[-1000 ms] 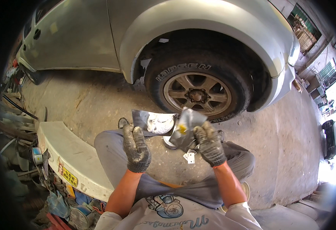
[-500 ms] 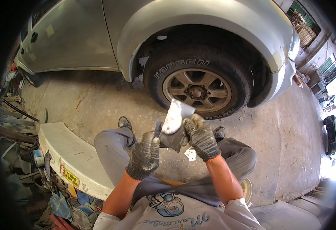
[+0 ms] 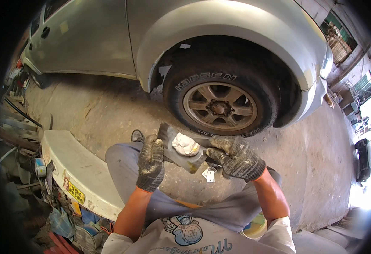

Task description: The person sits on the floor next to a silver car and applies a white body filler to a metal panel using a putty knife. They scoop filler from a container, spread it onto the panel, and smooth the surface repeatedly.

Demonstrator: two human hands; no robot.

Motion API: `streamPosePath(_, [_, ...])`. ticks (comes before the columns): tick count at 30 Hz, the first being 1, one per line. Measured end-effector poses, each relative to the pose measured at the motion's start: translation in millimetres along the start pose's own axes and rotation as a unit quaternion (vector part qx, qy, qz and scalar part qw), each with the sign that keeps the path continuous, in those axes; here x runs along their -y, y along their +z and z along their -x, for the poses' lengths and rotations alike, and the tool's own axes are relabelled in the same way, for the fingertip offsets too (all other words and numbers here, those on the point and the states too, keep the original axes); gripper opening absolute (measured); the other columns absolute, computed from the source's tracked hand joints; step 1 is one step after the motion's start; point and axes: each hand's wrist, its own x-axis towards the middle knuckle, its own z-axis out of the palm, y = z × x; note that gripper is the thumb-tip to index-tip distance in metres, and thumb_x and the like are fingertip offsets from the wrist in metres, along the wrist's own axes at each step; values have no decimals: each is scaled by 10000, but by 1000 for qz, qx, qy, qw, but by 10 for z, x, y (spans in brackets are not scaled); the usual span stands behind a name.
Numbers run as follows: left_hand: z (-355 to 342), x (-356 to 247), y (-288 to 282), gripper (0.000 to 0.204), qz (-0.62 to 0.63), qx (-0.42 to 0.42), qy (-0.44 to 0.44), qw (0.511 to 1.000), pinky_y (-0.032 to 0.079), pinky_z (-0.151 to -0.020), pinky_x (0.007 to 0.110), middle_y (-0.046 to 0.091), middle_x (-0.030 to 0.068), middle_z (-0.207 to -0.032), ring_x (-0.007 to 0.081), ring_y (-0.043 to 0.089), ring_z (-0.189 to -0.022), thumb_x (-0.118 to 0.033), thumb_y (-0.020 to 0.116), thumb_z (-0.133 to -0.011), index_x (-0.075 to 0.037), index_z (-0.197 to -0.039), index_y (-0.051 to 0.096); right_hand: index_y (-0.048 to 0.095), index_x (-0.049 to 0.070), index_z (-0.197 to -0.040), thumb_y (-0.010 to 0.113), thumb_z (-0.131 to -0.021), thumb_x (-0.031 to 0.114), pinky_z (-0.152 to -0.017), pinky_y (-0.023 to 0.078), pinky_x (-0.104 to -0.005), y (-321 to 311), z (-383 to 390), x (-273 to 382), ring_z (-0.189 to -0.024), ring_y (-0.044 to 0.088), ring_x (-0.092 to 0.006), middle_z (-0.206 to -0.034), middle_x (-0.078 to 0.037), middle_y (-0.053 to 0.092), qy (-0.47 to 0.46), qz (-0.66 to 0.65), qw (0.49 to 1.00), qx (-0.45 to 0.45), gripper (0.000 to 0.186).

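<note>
My left hand (image 3: 150, 163), in a dirty grey knit glove, is closed on the left edge of a grey flat putty plate (image 3: 192, 164). On the plate sits a thick lump of white putty (image 3: 184, 144). My right hand (image 3: 238, 158), gloved alike, is closed at the plate's right side, around a dark flat scraper (image 3: 204, 142) that reaches toward the putty; its grip end is hidden by the fingers. Both hands are above the floor between my bent knees, before the car's wheel (image 3: 220, 106).
A silver car (image 3: 92, 38) with patchy paint stands ahead. Playing cards (image 3: 209, 174) lie on the concrete floor. A loose pale bumper (image 3: 77, 169) is on my left, beside cluttered scrap and cans (image 3: 88, 238). A round tub (image 3: 255, 228) stands by my right thigh.
The plate has turned flatter and the white putty now lies as a rounder lump facing up. My right hand has moved right and slightly down; my left hand has shifted a little left.
</note>
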Motion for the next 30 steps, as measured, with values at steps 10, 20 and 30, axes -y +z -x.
streamPosePath(10, [34,-107,200,304,-64,-13,135,989,472,-800,337,606,196,-1029,263,590,-894,-84,482,-965,45,-1240,484,622,115,-1161,683,-694,118,-851,438,-425,202,14,290,-999,550,-301,-1098,-101,587,93,172,980,42,471])
streamPosePath(20, [14,-153,125,251,-151,17,147,977,445,-866,320,593,169,-1057,237,565,-945,-67,457,-972,52,-1188,507,637,89,-1119,648,-657,71,-805,450,-436,244,-48,261,-962,571,-299,-1043,-99,611,57,141,986,-74,463])
streamPosePath(30, [-111,-26,-9,196,-255,-45,280,925,467,-702,346,588,159,-966,250,571,-783,-111,475,-975,35,-1097,524,662,88,-1098,603,-680,-41,-867,463,-424,69,-44,-103,-950,582,-330,-1014,-119,635,116,-55,991,-30,442])
